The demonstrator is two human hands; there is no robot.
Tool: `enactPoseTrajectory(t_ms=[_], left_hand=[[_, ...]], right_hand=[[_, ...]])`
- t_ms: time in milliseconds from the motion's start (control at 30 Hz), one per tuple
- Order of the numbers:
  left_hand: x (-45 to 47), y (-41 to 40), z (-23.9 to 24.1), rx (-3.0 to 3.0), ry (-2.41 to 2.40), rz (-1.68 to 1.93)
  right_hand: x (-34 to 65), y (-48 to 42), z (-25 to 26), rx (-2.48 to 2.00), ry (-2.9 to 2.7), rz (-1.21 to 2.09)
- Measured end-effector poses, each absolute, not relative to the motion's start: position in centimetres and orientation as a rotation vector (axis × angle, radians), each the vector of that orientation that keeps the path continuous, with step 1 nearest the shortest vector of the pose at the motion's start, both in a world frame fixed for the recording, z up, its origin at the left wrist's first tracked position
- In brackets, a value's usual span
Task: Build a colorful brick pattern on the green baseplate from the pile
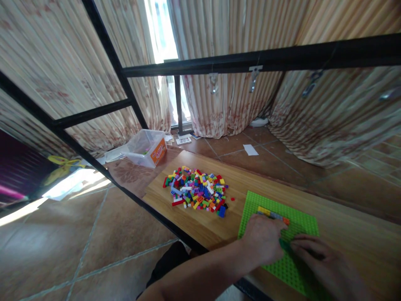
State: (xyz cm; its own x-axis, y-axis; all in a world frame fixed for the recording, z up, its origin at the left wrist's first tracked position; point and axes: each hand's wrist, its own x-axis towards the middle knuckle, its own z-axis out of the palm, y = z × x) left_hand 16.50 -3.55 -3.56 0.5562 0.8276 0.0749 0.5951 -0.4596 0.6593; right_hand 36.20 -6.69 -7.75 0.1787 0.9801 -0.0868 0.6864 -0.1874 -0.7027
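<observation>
A light green studded baseplate (302, 217) lies on the wooden board, partly covered by my hands. A row of yellow, grey and orange toy bricks (274, 215) sits on its upper part. My left hand (263, 238) is over the plate just below this row, its fingers curled and a fingertip near the orange end; what its fingers hold is hidden. To its right, my right hand (322, 255) is closed with its fingertips at a dark green brick (284, 245), which lies between the two hands.
Left of the plate spreads a pile of loose mixed bricks (200, 190), with a small red brick (232, 199) beside it. A clear plastic box (144, 146) with an orange label stands beyond the wooden board (234, 175). Black metal bars (200, 65) cross in front of curtains.
</observation>
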Motion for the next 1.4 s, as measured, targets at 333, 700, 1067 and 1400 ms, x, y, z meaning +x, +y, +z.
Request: enactPoseTrajectory(t_ms=[333, 700, 1067, 1400], left_hand=[[16.5, -3.7, -3.3, 2.208, 1.165, 0.505], [15.5, -3.1, -3.4, 2.282, 1.023, 0.517], [15.2, -2.5, -2.8, 2.164, 0.974, 0.452], [15.8, -2.7, -3.0, 2.134, 1.034, 0.493]], right_hand=[[36.1, -6.5, -7.9, -1.884, -1.634, 0.729], [35.7, -6.9, -7.0, -1.831, -1.689, 0.770], [34.4, -7.3, -4.5, -1.762, -1.684, 0.757], [34.2, -7.4, -4.3, -1.747, -1.691, 0.755]])
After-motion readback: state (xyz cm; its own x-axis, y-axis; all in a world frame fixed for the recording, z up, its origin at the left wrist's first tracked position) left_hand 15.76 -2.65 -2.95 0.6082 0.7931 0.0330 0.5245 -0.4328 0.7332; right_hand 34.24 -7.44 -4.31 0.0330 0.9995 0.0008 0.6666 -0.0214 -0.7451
